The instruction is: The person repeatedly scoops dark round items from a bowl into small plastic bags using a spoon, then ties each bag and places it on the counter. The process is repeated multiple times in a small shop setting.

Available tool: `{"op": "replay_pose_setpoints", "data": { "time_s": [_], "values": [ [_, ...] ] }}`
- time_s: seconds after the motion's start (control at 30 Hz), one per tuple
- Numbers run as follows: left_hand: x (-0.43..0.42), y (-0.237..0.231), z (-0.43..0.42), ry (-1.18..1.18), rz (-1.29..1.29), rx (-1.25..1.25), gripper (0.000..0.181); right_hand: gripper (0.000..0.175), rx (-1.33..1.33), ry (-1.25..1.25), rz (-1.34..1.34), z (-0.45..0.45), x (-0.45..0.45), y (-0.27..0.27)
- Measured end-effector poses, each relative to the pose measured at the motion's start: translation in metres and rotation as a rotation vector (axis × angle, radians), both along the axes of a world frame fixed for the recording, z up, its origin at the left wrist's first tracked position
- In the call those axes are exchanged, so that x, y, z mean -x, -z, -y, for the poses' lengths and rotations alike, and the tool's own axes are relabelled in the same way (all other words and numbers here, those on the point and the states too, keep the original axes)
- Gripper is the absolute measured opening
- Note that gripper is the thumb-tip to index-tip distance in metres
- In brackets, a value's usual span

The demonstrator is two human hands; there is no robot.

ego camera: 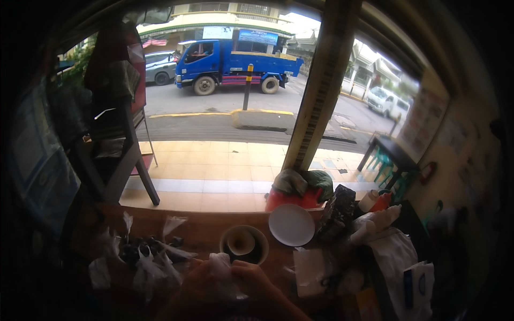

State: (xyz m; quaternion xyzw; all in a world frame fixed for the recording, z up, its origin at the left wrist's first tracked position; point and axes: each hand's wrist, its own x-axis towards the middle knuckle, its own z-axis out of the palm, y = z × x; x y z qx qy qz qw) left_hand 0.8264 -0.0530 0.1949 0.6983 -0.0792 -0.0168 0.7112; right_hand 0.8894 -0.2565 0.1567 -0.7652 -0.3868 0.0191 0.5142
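Note:
Both hands meet low in the view over a brown wooden table. Between them is a thin clear plastic bag. My left hand grips its left side, and my right hand pinches the right side. Just beyond the bag stands a round container with a dark inside and a smaller pale bowl in it. Several knotted plastic bags with dark contents lie in a heap to the left. Shadow hides the lower parts of my hands and whatever the bag may hold.
A white plate lies behind the container, by a dark patterned pack. To the right are squeeze bottles, scissors, a pale sheet and white plastic bags. Beyond the table's far edge, a blue truck is on the street.

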Motion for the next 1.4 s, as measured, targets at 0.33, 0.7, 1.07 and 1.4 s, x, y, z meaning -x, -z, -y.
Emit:
{"op": "replay_pose_setpoints", "data": {
  "time_s": [0.33,0.7,1.07,1.4],
  "values": [
    [0.002,-0.001,-0.010,-0.074,0.732,-0.946,0.019,0.009,-0.060,0.054,-0.018,-0.002,0.004,-0.004],
    [0.006,-0.002,-0.003,0.010,0.217,-0.570,0.013,0.008,-0.029,0.195,-0.043,-0.003,0.006,-0.010],
    [-0.031,0.021,-0.032,-0.170,0.798,-0.581,0.012,0.009,-0.026,-0.060,-0.471,0.005,0.033,-0.070],
    [-0.004,0.067,0.006,0.104,-0.797,0.760,0.026,0.005,-0.177,0.287,-0.023,-0.014,0.024,-0.007]
  ]
}}
